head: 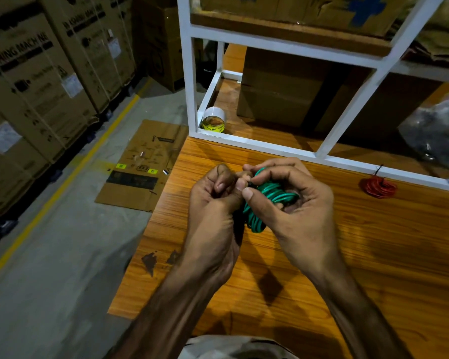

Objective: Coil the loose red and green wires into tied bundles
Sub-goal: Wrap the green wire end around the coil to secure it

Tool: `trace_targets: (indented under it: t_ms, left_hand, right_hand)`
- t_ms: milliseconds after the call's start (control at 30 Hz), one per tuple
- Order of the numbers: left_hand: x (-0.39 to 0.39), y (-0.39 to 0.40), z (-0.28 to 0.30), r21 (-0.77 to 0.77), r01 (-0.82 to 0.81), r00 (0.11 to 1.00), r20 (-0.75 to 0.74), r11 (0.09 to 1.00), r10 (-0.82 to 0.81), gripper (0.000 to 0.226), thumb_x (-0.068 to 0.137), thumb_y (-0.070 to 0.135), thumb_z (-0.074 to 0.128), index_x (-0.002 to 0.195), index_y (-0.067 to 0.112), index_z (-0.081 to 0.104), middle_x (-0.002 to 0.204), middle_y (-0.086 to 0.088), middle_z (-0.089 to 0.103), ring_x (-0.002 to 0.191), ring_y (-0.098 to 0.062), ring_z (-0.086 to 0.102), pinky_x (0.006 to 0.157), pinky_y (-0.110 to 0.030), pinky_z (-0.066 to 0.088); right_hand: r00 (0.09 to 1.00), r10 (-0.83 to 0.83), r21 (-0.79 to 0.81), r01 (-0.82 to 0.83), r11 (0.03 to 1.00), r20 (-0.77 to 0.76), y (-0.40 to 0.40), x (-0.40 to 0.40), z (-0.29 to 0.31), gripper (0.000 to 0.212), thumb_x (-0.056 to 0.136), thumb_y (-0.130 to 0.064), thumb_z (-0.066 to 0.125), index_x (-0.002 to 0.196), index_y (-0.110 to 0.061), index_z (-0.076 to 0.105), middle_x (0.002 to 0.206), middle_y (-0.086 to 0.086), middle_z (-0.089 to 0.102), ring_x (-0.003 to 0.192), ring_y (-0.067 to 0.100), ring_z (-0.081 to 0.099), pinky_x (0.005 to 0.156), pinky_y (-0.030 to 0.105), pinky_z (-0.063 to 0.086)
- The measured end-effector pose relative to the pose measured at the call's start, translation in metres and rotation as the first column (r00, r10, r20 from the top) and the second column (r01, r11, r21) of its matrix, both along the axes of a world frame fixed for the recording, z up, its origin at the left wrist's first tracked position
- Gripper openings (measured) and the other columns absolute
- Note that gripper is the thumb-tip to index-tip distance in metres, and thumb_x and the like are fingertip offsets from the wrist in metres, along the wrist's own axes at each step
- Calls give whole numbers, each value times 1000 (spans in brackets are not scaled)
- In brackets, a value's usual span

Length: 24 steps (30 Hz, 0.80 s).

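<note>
Gripping a coil of green wire (270, 200) above the wooden worktop (373, 255), right hand (293, 203) curling round the loops, left hand (215, 200) pinching at the coil's left edge beside the right thumb. Lying tied on the worktop well to the right, a red wire bundle (378, 187) with a dark tie sticking up. Standing at the back, a white shelf frame (244, 145) holding a tape roll (214, 121) and cardboard boxes. Lying on the floor to the left, a flattened carton (140, 164).
</note>
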<state>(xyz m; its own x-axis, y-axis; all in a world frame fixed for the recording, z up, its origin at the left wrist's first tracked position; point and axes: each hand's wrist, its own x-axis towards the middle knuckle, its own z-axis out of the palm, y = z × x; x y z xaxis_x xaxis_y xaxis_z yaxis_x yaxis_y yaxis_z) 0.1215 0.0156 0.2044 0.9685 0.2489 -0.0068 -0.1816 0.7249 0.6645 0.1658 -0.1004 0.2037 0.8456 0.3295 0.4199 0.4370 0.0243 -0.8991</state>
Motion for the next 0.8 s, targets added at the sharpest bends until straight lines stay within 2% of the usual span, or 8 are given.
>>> trace_targets:
  t_ms: [100,233,400,600,700,800]
  left_hand:
    - [0,-1,1,-1,-5,1000,-4,1000,5,41,93,-15,44,74,19,32,79,-8,50,80,-13,54,72,-26,53]
    - [-1,-3,4,17,-14,1000,-15,1000,14,41,93,-14,44,73,18,31,74,-6,50,74,-10,55,69,-22,54]
    - [-2,-7,4,65,-44,998,-41,997,47,42,97,-14,40,72,18,30,77,-8,47,76,-15,50,76,-29,49]
    - [0,-7,4,50,-66,996,-49,997,69,42,98,-15,39,73,17,28,77,-5,46,78,-12,50,81,-29,48]
    - [3,-4,4,25,-76,994,-74,997,77,44,98,-16,38,71,18,30,77,-4,48,74,-9,51,75,-23,49]
    - [7,2,3,-13,-97,992,-87,995,95,44,95,-16,40,69,20,32,81,-6,49,79,-12,50,70,-23,44]
  right_hand:
    - [999,-30,-6,30,1000,19,2,-2,-1,12,85,0,80,92,-5,72,108,9,66,112,22,69,93,32,58]
    - [997,-50,-42,53,998,64,3,-3,-2,7,89,-2,76,91,-4,69,110,11,65,113,22,68,93,33,57]
    - [987,-74,-98,88,991,141,7,-3,-5,7,93,-12,68,92,-6,64,112,8,62,115,21,65,91,29,55]
    - [981,-54,-87,71,994,187,7,-2,-8,18,98,-24,59,95,-6,61,115,10,56,119,26,64,92,38,56]
    - [976,-63,-80,81,993,207,7,1,-11,20,98,-24,56,94,-5,59,114,10,52,119,26,65,91,43,56]
    - [978,-65,-45,75,996,196,7,-1,-17,16,98,-22,54,93,-7,56,112,8,51,117,25,65,88,45,56]
